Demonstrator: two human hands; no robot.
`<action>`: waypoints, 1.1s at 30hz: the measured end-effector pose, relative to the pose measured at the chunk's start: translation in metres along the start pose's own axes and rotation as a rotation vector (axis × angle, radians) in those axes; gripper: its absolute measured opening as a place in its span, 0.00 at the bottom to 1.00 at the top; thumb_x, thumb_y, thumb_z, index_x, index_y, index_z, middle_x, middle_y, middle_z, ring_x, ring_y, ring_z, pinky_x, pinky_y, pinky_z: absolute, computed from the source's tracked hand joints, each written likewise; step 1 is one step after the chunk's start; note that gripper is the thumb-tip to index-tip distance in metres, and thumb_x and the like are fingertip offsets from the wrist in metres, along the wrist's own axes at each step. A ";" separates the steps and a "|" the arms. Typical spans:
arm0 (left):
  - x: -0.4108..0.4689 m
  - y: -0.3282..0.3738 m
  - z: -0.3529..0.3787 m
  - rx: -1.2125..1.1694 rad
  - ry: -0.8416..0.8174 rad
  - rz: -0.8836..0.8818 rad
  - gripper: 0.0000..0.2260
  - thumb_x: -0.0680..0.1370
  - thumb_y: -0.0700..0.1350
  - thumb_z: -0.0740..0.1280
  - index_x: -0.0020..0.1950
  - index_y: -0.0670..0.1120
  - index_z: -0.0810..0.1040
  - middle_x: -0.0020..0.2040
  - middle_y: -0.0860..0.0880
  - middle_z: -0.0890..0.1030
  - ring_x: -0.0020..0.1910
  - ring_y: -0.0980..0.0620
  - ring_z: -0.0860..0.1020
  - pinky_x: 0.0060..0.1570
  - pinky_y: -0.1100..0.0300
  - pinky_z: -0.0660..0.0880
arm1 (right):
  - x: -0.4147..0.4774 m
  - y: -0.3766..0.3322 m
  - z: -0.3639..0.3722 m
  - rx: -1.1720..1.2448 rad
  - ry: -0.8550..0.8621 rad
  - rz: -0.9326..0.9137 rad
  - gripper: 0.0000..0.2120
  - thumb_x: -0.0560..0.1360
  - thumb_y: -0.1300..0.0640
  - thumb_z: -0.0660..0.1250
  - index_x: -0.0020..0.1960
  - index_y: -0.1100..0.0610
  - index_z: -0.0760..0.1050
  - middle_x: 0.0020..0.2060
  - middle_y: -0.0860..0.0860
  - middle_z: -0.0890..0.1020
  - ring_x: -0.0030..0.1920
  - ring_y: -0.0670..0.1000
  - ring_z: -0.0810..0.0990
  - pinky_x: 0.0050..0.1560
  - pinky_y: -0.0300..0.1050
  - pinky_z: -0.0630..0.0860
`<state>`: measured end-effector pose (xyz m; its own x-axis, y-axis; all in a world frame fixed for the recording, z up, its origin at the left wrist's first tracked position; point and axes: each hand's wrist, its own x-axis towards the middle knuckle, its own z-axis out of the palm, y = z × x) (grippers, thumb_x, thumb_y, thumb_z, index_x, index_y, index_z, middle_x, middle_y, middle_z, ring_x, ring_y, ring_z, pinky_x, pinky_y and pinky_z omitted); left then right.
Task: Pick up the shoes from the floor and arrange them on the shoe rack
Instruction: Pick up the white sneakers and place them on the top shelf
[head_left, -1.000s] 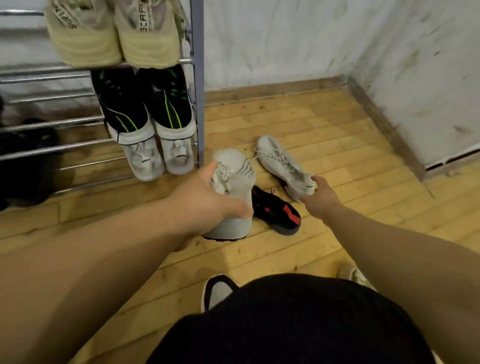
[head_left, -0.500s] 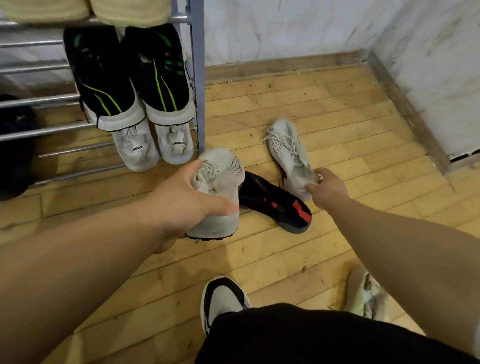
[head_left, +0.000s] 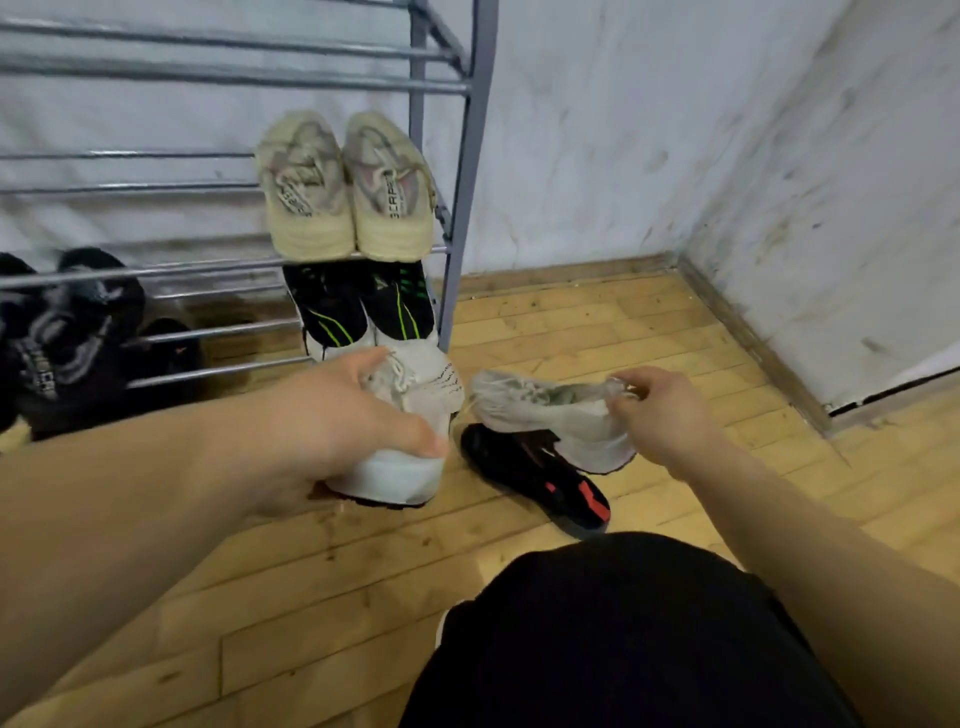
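My left hand (head_left: 332, 431) grips a pale grey knit sneaker (head_left: 410, 441) by its heel, toe pointing at the rack. My right hand (head_left: 660, 410) pinches the collar of the matching grey sneaker (head_left: 540, 410), which hangs above the floor. Beneath that sneaker a black shoe with red marks (head_left: 540, 478) lies on the wooden floor. The grey metal shoe rack (head_left: 467, 171) stands just beyond my hands. It holds a cream pair (head_left: 348, 192) on a middle shelf and a black-and-green pair (head_left: 363, 306) below.
Dark shoes (head_left: 67, 332) sit on the rack's lower left. White walls (head_left: 779, 182) meet in a corner at the right, with a wooden skirting along the floor. My black-clad knee (head_left: 623, 639) fills the bottom of the view.
My right hand has lifted the second grey sneaker off the floor and brought it toward the first. The view has tilted up, showing more rack shelves.
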<state>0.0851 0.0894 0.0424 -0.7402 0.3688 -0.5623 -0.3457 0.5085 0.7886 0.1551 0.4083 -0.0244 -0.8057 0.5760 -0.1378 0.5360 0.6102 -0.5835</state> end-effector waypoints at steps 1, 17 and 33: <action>-0.015 0.003 -0.009 -0.020 0.000 0.015 0.66 0.42 0.52 0.85 0.79 0.62 0.65 0.68 0.52 0.79 0.61 0.45 0.81 0.65 0.45 0.77 | -0.011 -0.018 -0.015 -0.032 -0.036 -0.046 0.13 0.81 0.53 0.67 0.64 0.50 0.81 0.55 0.48 0.82 0.44 0.48 0.81 0.40 0.44 0.78; -0.216 -0.009 -0.157 -0.538 0.145 0.345 0.58 0.49 0.41 0.87 0.76 0.60 0.70 0.63 0.51 0.84 0.52 0.44 0.86 0.39 0.51 0.81 | -0.151 -0.296 -0.066 0.017 -0.413 -0.404 0.13 0.80 0.61 0.70 0.62 0.50 0.81 0.54 0.55 0.83 0.50 0.55 0.83 0.40 0.54 0.86; -0.192 0.007 -0.222 -0.778 0.546 0.675 0.56 0.50 0.54 0.84 0.77 0.64 0.68 0.66 0.55 0.81 0.62 0.48 0.82 0.62 0.43 0.79 | -0.136 -0.387 -0.026 0.626 -0.018 -0.575 0.11 0.82 0.58 0.66 0.55 0.45 0.84 0.54 0.50 0.86 0.47 0.52 0.85 0.36 0.51 0.84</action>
<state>0.0964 -0.1505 0.2109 -0.9933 -0.0978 0.0622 0.0926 -0.3473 0.9332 0.0635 0.1079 0.2410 -0.9168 0.2563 0.3062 -0.1921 0.3891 -0.9009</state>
